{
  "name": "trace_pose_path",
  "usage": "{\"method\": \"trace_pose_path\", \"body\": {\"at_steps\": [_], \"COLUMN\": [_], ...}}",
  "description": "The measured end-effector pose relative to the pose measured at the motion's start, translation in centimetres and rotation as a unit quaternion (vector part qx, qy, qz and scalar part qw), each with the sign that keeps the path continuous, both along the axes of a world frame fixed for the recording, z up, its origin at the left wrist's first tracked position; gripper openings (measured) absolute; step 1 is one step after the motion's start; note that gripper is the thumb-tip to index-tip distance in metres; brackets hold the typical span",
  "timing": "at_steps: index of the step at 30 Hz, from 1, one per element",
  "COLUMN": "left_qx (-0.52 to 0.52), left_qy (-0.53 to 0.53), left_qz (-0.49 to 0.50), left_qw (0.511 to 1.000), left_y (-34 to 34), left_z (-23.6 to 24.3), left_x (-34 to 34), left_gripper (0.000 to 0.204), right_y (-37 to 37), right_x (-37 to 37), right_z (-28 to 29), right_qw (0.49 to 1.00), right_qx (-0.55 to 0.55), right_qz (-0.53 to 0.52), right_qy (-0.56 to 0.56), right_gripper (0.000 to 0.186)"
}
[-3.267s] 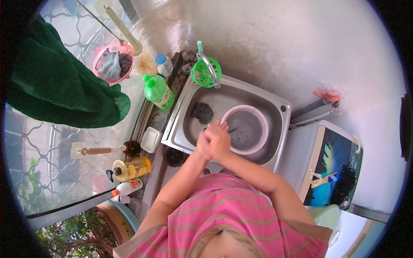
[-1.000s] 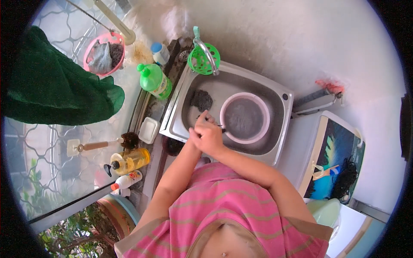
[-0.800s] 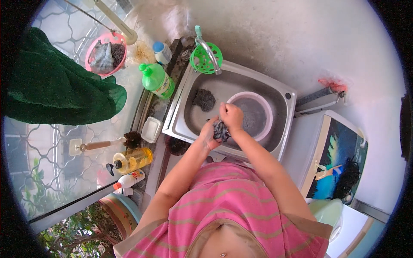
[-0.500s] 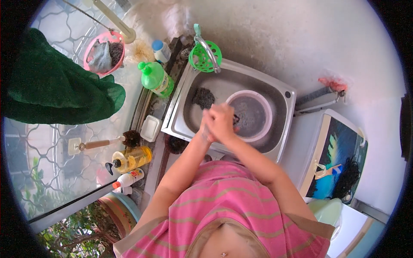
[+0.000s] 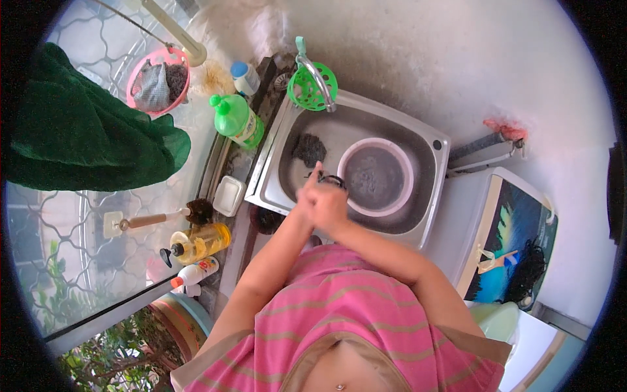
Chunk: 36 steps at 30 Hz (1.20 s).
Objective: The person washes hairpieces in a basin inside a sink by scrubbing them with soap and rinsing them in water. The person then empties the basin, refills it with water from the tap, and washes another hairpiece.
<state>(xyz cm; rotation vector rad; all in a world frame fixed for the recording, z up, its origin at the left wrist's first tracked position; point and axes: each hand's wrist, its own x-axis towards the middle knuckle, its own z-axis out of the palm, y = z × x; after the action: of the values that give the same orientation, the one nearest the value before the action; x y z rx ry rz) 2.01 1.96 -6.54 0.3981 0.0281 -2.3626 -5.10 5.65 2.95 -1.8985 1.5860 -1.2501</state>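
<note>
My left hand (image 5: 307, 194) and my right hand (image 5: 328, 206) are clasped at the near left of the steel sink (image 5: 420, 202), closed around a dark, wet-looking cloth-like bundle (image 5: 333, 179) that is mostly hidden by fingers. One finger points upward. Just right of them, a pale pink basin (image 5: 407, 175) of greyish water rests inside the sink. A dark shaggy scrubber or cloth (image 5: 309, 149) lies at the sink's left. A curved tap (image 5: 317, 81) with a green perforated basket (image 5: 300, 88) stands at the back.
Left are a green bottle (image 5: 235, 124), white dish (image 5: 227, 196), yellow pump bottle (image 5: 202, 242), brush (image 5: 199, 212), hanging pink basket (image 5: 137, 91) and dark green cloth (image 5: 91, 130). A pipe (image 5: 477, 147) and white appliance (image 5: 460, 215) with picture-covered top stand right.
Over the last second my clasped hands moved over the basin, showing the dark bundle between them, then came back down-left, off the basin toward the sink's near-left corner.
</note>
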Motion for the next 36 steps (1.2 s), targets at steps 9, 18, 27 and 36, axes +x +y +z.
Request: {"method": "trace_pose_path", "body": {"at_steps": [9, 18, 27, 36], "left_qx": [0.097, 0.127, 0.070, 0.053], "left_qy": [-0.186, -0.227, -0.095, -0.131], "left_qz": [-0.019, -0.027, -0.018, 0.051], "left_qw": [0.978, 0.965, 0.993, 0.989], "left_y": [0.3, 0.4, 1.3, 1.6], "left_z": [6.2, 4.0, 5.0, 2.3], "left_x": [-2.4, -2.2, -2.1, -0.9], "left_gripper": [0.031, 0.036, 0.045, 0.034], "right_y": [-4.2, -4.2, -1.6, -4.3], "right_x": [-3.5, -4.1, -0.7, -2.1], "right_z": [-3.1, -4.4, -1.4, -4.2], "right_qw": [0.989, 0.973, 0.978, 0.993], "right_qx": [0.035, 0.085, 0.056, 0.050], "right_qz": [-0.139, -0.117, -0.085, -0.087], "right_qy": [-0.035, -0.182, -0.180, -0.067], "right_gripper": [0.036, 0.027, 0.031, 0.028]}}
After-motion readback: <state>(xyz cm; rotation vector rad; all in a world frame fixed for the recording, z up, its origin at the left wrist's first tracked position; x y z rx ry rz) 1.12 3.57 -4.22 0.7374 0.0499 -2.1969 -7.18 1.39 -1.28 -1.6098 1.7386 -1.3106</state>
